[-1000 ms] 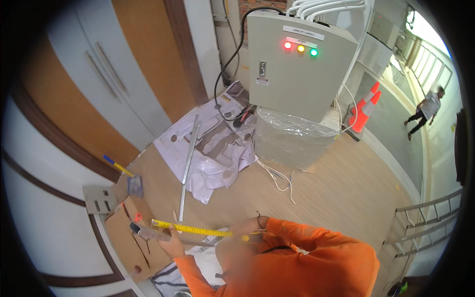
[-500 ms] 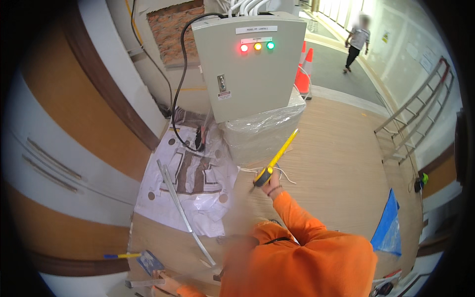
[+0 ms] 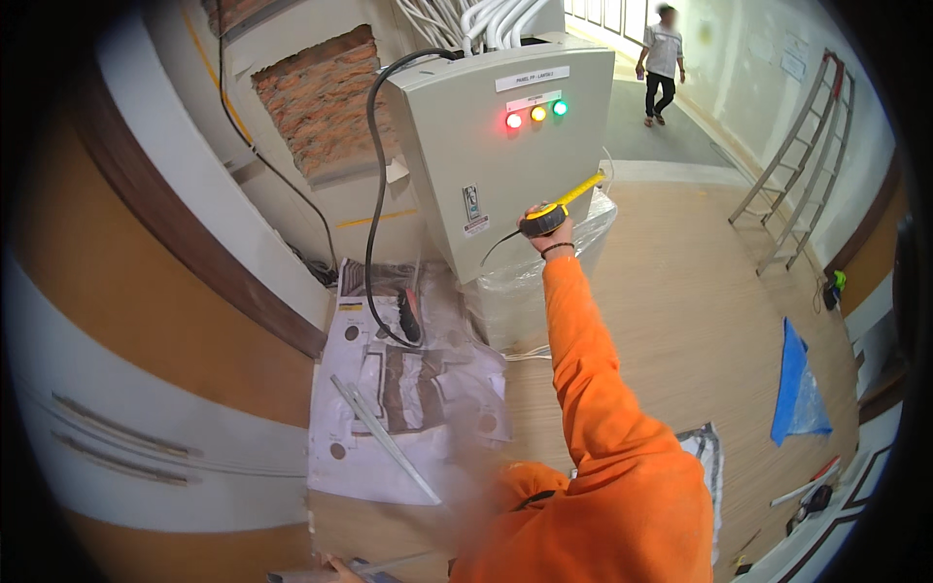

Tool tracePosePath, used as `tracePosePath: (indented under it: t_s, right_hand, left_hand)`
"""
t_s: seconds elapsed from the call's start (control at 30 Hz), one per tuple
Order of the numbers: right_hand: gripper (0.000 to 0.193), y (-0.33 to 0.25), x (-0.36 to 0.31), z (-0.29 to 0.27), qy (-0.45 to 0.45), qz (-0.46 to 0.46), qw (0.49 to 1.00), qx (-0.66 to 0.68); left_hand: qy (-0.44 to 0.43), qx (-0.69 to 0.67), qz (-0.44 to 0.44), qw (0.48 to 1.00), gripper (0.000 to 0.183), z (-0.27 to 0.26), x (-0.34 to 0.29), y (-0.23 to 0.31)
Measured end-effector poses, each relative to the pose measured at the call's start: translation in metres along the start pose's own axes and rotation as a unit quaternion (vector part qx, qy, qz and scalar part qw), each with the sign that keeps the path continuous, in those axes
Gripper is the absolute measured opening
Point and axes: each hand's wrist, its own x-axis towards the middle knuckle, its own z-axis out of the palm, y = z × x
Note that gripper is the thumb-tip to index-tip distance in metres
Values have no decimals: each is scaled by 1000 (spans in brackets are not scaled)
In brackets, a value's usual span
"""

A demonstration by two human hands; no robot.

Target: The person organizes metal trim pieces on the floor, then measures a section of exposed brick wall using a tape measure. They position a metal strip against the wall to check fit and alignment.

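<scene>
My right hand is closed around a black-and-yellow tape measure, with the arm stretched forward. The yellow blade sticks out to the upper right, across the lower right part of a grey electrical panel. Whether the blade touches the panel I cannot tell. A dark strap hangs from the tape's case. At the lower edge, my left hand is partly cut off, its fingers closed on what looks like a grey metal strip.
The panel has three lit lamps and rests on a plastic-wrapped block. A black cable loops beside it. Metal profiles lie on printed sheeting. A ladder leans at right, near blue sheeting. A person walks behind.
My right hand has moved up and forward with the tape measure, to the front of the panel. The view has tilted up, leaving my left hand lower. The person has come nearer.
</scene>
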Motion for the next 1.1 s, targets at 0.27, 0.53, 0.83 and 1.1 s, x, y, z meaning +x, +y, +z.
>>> tracePosePath:
  t_s: [0.27,0.53,0.83,1.1]
  right_hand:
    - [31,128,-9,-5,-101,7,995,11]
    - [30,24,55,8,-16,-103,992,74]
    - [32,86,32,-21,18,-23,999,12]
    - [26,166,8,-17,8,-110,993,39]
  left_hand:
    - [-83,27,19,996,27,90,111,68]
    - [-182,31,32,982,28,192,204,99]
    - [-287,2,54,956,28,261,272,99]
    - [-352,-55,143,923,29,298,330,57]
